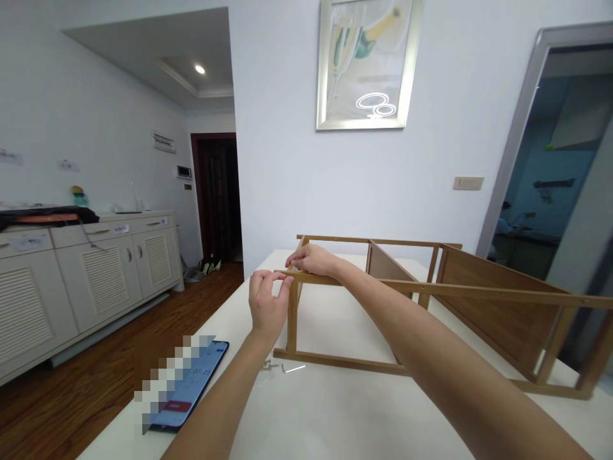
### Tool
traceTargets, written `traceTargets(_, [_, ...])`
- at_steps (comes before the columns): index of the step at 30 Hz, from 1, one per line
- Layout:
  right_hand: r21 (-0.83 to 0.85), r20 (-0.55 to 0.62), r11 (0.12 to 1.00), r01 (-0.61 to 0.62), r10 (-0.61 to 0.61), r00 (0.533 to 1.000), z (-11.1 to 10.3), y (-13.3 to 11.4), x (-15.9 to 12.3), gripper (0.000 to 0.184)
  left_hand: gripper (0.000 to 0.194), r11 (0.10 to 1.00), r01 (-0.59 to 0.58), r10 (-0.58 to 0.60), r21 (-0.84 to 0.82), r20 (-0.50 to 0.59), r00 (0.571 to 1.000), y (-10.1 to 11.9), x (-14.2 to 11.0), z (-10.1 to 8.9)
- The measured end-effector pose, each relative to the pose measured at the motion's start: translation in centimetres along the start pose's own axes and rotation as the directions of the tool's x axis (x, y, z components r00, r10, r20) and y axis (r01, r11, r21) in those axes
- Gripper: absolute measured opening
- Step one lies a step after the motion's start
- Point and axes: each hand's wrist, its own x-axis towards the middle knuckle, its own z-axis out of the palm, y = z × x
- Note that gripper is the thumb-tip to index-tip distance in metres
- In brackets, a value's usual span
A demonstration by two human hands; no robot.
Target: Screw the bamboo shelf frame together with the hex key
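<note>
A wooden shelf frame [479,292] lies on its side on the white table [335,409], its inset panels standing upright. At its left end, my left hand [268,303] is closed, with thumb and forefinger pinching the tip of the upper near rail. My right hand [316,260] rests over the same rail just beyond, its fingers bent together by the corner. Whatever those fingertips hold, if anything, is too small or hidden to name. An L-shaped hex key [294,368] lies on the table below the frame, beside some small fittings [268,366].
A phone [196,383], partly pixelated, lies at the table's left edge. White louvred cabinets [110,268] line the left wall above a wooden floor [153,326]. A framed picture [368,64] hangs on the wall ahead, and a doorway stands at the right.
</note>
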Motion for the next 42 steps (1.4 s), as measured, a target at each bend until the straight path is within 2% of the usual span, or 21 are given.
traceTargets(6, [0.006, 0.006, 1.000, -0.001, 0.001, 1.000, 0.1, 0.2, 0.1, 0.025, 0.019, 0.996, -0.070, 0.073, -0.055, 0.060, 0.996, 0.4, -0.1, -0.1])
traceTargets(11, [0.008, 0.008, 1.000, -0.009, 0.009, 1.000, 0.1, 0.3, 0.2, 0.024, 0.010, 1.000, 0.027, -0.028, -0.012, -0.011, 1.000, 0.4, 0.0, -0.2])
traceTargets(16, [0.007, 0.001, 1.000, -0.012, 0.012, 1.000, 0.1, 0.3, 0.2, 0.025, 0.006, 0.998, -0.054, 0.054, 0.016, 0.024, 0.998, 0.1, 0.2, -0.1])
traceTargets(19, [0.008, 0.002, 1.000, -0.014, 0.014, 1.000, 0.1, 0.1, 0.1, 0.025, 0.016, 0.994, -0.105, 0.105, -0.006, 0.056, 0.993, 0.2, 0.1, -0.1])
traceTargets(22, [0.005, 0.004, 1.000, -0.005, 0.005, 1.000, 0.0, 0.0, 0.0, 0.026, 0.020, 0.997, -0.074, 0.076, -0.036, 0.046, 0.996, 0.3, -0.1, -0.1])
traceTargets(25, [0.012, 0.004, 1.000, -0.019, 0.018, 1.000, 0.1, 0.1, 0.0, 0.026, 0.015, 1.000, -0.020, 0.020, -0.017, 0.001, 1.000, 0.2, 0.0, 0.0])
traceTargets(28, [0.023, 0.013, 1.000, -0.020, 0.020, 1.000, 0.2, 0.6, 0.4, 0.025, 0.004, 0.999, -0.030, 0.030, 0.011, -0.019, 0.999, 0.1, 0.2, 0.0])
traceTargets(33, [0.040, 0.032, 0.999, -0.002, 0.001, 0.999, 0.4, 1.4, 1.1, 0.026, 0.010, 0.998, -0.062, 0.061, 0.010, 0.035, 0.998, 0.2, 0.4, -0.1])
traceTargets(37, [0.063, 0.045, 0.997, 0.036, -0.039, 0.998, 0.4, 1.5, 1.0, 0.027, 0.015, 0.988, -0.141, 0.133, 0.066, 0.110, 0.985, 0.0, 0.3, -0.3])
traceTargets(42, [0.060, 0.052, 0.996, 0.060, -0.063, 0.997, 0.3, 1.5, 1.0, 0.028, 0.007, 0.992, -0.106, 0.103, 0.062, 0.054, 0.993, -0.4, 0.1, -0.4])
